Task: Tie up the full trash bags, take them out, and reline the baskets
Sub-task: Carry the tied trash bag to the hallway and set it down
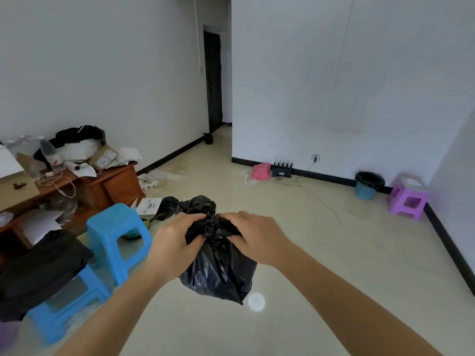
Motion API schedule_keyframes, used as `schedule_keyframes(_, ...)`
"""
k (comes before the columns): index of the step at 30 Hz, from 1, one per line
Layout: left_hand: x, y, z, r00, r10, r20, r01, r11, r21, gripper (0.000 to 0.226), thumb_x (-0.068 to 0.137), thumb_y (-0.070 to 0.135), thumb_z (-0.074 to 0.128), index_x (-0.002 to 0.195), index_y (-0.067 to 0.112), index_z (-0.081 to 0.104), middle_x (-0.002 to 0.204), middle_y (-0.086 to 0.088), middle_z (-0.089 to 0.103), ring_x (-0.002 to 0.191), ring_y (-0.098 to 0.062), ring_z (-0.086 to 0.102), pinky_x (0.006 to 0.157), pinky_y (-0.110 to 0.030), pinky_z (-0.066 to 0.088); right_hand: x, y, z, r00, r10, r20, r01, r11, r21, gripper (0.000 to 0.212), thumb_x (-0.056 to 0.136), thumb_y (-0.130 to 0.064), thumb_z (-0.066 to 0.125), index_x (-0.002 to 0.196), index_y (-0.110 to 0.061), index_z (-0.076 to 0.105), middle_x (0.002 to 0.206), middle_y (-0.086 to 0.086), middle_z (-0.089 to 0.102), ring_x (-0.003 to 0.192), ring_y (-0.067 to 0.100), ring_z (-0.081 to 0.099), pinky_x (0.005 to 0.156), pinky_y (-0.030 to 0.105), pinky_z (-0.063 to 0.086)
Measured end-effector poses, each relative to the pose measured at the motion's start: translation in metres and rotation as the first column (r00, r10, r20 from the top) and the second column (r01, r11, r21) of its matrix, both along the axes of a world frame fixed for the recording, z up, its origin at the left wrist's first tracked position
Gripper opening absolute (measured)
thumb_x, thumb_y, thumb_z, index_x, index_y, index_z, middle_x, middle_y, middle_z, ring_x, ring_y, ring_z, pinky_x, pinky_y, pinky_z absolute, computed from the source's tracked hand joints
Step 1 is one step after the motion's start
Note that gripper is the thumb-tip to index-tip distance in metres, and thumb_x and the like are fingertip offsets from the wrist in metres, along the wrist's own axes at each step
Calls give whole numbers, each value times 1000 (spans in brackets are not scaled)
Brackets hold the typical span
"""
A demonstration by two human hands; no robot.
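Both hands grip the gathered neck of a black trash bag (218, 268), left hand (174, 240) and right hand (257, 240) pinching either side of the knot, holding it above the floor (334, 253), beside a blue stool (118, 235).

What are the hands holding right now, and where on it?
Both hands grip the black trash bag at its gathered neck: the left hand on the left side of the knot, the right hand on the right. The bag hangs below them.
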State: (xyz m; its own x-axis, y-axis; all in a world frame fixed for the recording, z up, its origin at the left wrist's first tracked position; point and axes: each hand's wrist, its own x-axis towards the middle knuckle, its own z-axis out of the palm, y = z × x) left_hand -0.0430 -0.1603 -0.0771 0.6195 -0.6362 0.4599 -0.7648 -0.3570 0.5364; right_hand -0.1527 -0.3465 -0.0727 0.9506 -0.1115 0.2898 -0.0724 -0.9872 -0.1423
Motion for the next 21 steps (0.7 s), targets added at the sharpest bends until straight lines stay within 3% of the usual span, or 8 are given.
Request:
schedule_keyframes(6,135,-124,28,998,-68,11,67,997,34,40,84,15,72,123,20,66,106,7,66,98,-6,58,85,0,33,119,-118,19,995,-80,66,78,997,30,46,98,-40,47,143,-36,41,121,-8,63,101,18,64,78,36,53)
schedule_keyframes(11,270,-259,8,990,-138,18,137,990,45,39,85,19,71,123,23,65,104,15,60,99,-5,58,88,-11,39,246,-249,-6,988,-137,73,134,990,40,47,98,-42,46,144,-38,38,123,-11,61,103,16,63,80,36,53)
schedule_keyframes(15,379,-366,-2,987,-159,5,158,983,94,40,85,20,71,124,23,64,108,7,65,102,-10,60,93,-27,47,351,-352,-28,985,-150,82,145,987,70,46,99,-44,45,144,-40,37,122,-11,61,101,17,64,78,34,52)
schedule_keyframes(21,551,-476,21,995,-99,30,93,985,144,45,84,24,72,127,26,60,109,9,63,100,-7,57,87,-18,42,537,-469,-15,993,-86,82,75,989,125,47,98,-41,45,144,-37,36,123,-8,62,100,20,65,79,38,53)
